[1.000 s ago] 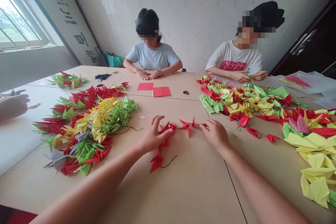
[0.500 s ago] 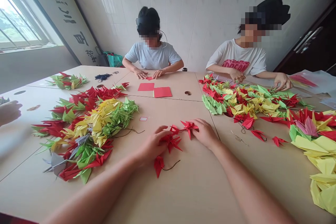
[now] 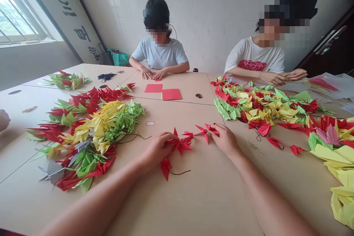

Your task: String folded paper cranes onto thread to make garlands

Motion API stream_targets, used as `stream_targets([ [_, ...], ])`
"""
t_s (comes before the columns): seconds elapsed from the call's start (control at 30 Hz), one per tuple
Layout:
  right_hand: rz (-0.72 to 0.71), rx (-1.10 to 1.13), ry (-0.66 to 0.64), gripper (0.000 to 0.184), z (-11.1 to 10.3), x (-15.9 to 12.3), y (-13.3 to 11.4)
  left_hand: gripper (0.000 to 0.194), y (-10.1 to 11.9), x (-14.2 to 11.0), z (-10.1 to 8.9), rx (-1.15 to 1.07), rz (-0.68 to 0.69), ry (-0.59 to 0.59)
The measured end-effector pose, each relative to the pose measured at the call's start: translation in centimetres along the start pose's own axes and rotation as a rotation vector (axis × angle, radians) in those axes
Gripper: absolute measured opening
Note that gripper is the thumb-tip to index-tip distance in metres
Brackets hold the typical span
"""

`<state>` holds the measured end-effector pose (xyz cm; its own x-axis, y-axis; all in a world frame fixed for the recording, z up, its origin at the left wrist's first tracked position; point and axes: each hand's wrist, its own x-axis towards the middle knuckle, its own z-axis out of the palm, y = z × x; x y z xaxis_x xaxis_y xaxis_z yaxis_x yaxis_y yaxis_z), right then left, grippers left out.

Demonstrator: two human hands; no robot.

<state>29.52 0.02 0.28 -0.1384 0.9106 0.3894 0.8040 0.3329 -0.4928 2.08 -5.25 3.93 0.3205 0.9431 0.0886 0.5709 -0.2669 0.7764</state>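
**Left hand:** left hand [image 3: 158, 152], fingers curled, grasping the near part of the crane string.

**Right hand:** right hand [image 3: 225, 141], fingertips closed on the far end of the same string.

**Item held:** string of red origami paper cranes [image 3: 180, 145], stretched between both hands just above the tabletop.

**Loose end:** one red crane [image 3: 166, 167] hanging nearest the left hand, with a black thread [image 3: 179, 173] trailing from it onto the table.

**Surface:** pale tan laminate table [image 3: 193, 201], made of joined sections.

**Left pile:** heap of red, yellow and green paper cranes [image 3: 95, 129], beside the left hand.

**Right pile:** similar heap of paper cranes [image 3: 260, 105], well beyond the right hand.

**Near right:** thin metal wire [image 3: 253, 145] on the table, just beside the right pile.

**Far centre:** two red paper squares [image 3: 171, 94], lying side by side.

**Co-workers:** seated person in a pale blue T-shirt [image 3: 159, 53], hands together at the table edge; seated person in a white T-shirt [image 3: 257, 57], hands raised together above the right pile.
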Motion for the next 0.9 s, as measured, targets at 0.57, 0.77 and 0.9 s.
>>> stream_targets([
  [0.57, -0.256, -0.179, 0.000, 0.019, 0.3, -0.3, -2.6, 0.028, -0.2, 0.1, 0.1, -0.031, -0.034, 0.017],
  [0.77, -0.251, -0.257, 0.102, 0.022, -0.1, -0.5, -3.0, 0.028, -0.4, 0.0, 0.2, -0.059, -0.028, -0.001],
  [0.9, -0.408, -0.288, -0.056, 0.041, -0.3, -1.1, -5.8, 0.030, -0.4, -0.1, 0.4, -0.098, 0.024, -0.014],
])
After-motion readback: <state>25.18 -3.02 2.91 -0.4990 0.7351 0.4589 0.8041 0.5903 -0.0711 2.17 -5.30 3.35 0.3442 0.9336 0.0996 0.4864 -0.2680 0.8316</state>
